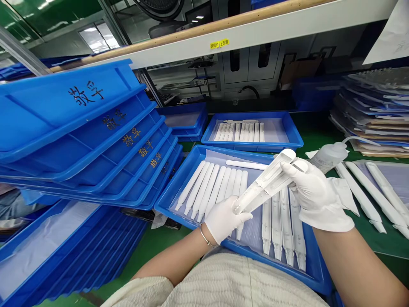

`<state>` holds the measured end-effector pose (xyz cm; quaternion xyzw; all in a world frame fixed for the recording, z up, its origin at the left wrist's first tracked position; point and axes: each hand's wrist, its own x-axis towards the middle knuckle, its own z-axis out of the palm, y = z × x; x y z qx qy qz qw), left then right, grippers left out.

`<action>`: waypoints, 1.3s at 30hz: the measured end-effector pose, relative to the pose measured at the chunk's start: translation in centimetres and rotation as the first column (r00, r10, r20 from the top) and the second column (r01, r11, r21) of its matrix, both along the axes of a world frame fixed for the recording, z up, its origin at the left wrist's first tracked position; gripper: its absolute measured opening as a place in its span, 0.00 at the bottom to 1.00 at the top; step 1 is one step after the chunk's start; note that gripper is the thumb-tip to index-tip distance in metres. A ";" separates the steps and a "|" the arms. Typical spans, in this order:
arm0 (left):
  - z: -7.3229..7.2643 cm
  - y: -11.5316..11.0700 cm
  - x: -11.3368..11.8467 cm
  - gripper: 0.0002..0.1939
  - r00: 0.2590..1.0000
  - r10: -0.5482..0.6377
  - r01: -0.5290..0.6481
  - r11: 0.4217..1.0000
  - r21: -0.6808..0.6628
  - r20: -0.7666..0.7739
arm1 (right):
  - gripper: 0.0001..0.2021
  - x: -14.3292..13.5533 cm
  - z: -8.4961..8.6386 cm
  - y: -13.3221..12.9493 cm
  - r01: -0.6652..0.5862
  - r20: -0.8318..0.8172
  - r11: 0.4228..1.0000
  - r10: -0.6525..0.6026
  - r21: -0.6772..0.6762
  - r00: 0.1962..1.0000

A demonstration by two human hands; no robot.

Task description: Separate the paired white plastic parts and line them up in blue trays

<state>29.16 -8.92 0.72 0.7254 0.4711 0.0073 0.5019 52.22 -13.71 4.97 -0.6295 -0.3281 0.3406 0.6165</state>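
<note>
Both hands wear white gloves and hold long white plastic shells (265, 179) above a blue tray (319, 260). My left hand (223, 219) pinches their lower end, while my right hand (315, 192) is wrapped round the upper end. Two shells seem to lie side by side, hollow faces up, though the glove hides part of them. Beneath, several smooth white shells (209, 189) rest in a row on the tray's left side. On its right side, several more lie hollow face up (284, 230). Another shell (246, 164) lies crosswise near the far edge.
Tilted blue trays (73, 136) are stacked at the left. A farther tray (284, 132) holds small white parts (239, 131). To the right are a squeeze bottle (330, 155), more white shells (364, 198) and a pile of papers and folders (370, 115). A shelf beam (255, 36) crosses above.
</note>
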 end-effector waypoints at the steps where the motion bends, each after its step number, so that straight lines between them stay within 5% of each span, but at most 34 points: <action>1: -0.1 -0.1 0.1 0.21 1.000 0.013 -0.013 1.000 -0.007 0.014 | 0.18 0.1 0.0 0.0 -0.004 -0.002 1.000 0.004 0.007 1.000; 10: -0.4 -0.8 0.9 0.16 0.997 0.078 -0.078 0.996 0.031 -0.002 | 0.17 0.2 -0.3 0.2 -0.055 -0.047 0.998 0.057 0.042 0.997; 16: -0.5 -0.8 1.2 0.14 0.993 0.056 -0.049 0.996 0.076 -0.100 | 0.18 -0.3 0.5 -0.2 0.026 0.224 0.995 -0.047 0.098 0.973; 20: -0.7 -1.0 1.3 0.14 0.986 0.029 -0.017 0.997 0.081 -0.161 | 0.21 0.1 0.6 -0.2 0.052 0.472 0.994 -0.093 0.099 0.876; 23: -0.6 -1.1 1.3 0.18 0.984 -0.008 0.036 0.987 0.157 -0.179 | 0.24 1.0 0.8 0.6 0.027 0.575 0.997 -0.062 0.071 0.816; 26: -0.7 -1.1 1.0 0.23 0.993 -0.064 0.072 0.994 0.087 -0.096 | 0.25 2.4 0.5 2.6 0.000 0.575 1.000 -0.009 0.016 0.818; 33: -3.6 -0.1 0.3 0.31 0.983 -0.185 0.185 0.979 -0.081 0.007 | 0.32 5.8 -5.6 8.8 -0.145 0.573 0.956 0.271 -0.256 0.774; 39: -5.8 0.4 0.0 0.40 0.938 -0.307 0.318 0.947 0.050 -0.160 | 0.28 5.0 -10.9 11.3 -0.163 0.588 0.888 0.413 -0.431 0.695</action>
